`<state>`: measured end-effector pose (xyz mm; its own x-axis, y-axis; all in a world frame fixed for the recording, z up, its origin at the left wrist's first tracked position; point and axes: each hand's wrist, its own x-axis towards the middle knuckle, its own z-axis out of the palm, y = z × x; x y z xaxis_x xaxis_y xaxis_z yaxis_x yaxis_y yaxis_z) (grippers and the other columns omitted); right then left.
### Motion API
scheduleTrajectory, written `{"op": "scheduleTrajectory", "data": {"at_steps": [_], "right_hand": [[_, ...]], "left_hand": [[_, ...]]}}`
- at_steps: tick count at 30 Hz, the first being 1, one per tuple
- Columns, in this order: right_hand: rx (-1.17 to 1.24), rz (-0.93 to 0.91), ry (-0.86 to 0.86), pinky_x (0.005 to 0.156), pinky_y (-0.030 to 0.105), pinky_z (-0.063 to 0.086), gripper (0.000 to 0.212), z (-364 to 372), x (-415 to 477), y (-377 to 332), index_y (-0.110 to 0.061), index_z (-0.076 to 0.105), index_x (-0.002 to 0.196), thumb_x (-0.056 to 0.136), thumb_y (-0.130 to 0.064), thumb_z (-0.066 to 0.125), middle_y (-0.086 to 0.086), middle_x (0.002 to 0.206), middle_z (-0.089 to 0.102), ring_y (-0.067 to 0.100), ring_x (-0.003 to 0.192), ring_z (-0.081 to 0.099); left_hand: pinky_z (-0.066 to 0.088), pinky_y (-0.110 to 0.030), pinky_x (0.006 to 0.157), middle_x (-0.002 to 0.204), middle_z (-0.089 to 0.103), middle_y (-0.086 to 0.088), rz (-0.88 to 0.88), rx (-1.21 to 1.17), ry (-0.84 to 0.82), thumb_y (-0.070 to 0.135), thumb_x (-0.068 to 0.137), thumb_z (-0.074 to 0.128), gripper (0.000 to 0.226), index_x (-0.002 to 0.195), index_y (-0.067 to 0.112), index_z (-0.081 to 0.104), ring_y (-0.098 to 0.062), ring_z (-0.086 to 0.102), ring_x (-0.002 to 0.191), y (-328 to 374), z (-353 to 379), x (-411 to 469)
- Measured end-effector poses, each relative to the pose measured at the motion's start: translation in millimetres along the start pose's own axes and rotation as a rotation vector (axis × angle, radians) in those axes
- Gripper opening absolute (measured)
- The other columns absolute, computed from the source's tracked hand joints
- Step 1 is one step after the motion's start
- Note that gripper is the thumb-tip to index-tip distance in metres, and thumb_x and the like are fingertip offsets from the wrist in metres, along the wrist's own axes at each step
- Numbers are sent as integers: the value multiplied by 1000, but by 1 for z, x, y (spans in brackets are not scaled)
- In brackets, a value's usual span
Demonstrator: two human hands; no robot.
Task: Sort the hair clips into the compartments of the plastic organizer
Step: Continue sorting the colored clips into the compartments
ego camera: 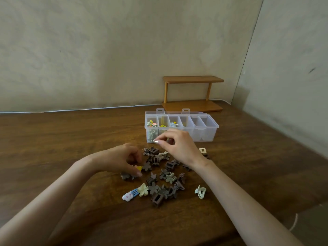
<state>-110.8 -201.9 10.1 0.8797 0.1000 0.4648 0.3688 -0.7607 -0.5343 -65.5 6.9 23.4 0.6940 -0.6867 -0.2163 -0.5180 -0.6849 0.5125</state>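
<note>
- The hair clips (153, 188) lie in a pile on the table (53, 139), near the front of the plastic organizer (209, 134).
- The left hand (122, 159) pinches a yellow clip (139, 168) at the pile's edge.
- The right hand (177, 145) is curled on what looks like a small dark clip (169, 141).
- The clips look light, hard and smooth, so they may slip.
- It is best to pinch each one by its two sides.

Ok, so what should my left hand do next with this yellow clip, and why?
Probably lift it to the second compartment from the left of the organizer: your left hand pinches the yellow clip at the pile's edge, and that compartment holds yellow pieces.
</note>
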Motion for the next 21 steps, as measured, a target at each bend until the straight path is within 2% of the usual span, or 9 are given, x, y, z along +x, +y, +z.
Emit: {"op": "scheduleTrajectory", "data": {"at_steps": [6, 10, 14, 18, 21], "right_hand": [[31, -1, -39, 83, 30, 50, 15, 5, -3, -2, -19, 73, 95, 87, -27, 65, -8, 93, 65, 7, 89, 59], [29, -4, -54, 81, 28, 50, 16, 5, -4, -1, -17, 73, 96, 88, -27, 64, -8, 93, 65, 7, 88, 58], [54, 4, -49, 81, 27, 50, 16, 3, -5, 1, -16, 73, 96, 88, -26, 64, -5, 94, 66, 8, 89, 59], [88, 38, 3, 80, 28, 51, 13, -1, -4, 6, -17, 73, 94, 88, -25, 64, -5, 92, 68, 8, 87, 61], [110, 67, 52, 78, 19, 48, 11, -6, -4, 13, -18, 73, 92, 88, -24, 64, -9, 90, 67, 4, 87, 60]], "left_hand": [[51, -20, 82, 110, 44, 16, 24, 63, -10, 23, 82, 67, 22, 99, 30, 56, -4, 51, 101, 1, 2, 0], [51, -23, 82, 107, 52, 9, 27, 89, 28, 24, 81, 68, 16, 94, 25, 58, -4, 54, 94, 0, 3, 2], [49, -18, 72, 97, 56, 10, 37, 85, 64, 24, 83, 66, 10, 87, 26, 57, -4, 55, 87, -1, 3, 3], [52, -22, 75, 90, 62, 8, 25, 71, 133, 26, 82, 66, 8, 84, 25, 59, -7, 60, 85, -4, 0, 5], [52, -17, 69, 86, 66, 8, 14, 22, 184, 26, 81, 68, 8, 84, 23, 60, -4, 63, 80, -7, -2, 4]]}}
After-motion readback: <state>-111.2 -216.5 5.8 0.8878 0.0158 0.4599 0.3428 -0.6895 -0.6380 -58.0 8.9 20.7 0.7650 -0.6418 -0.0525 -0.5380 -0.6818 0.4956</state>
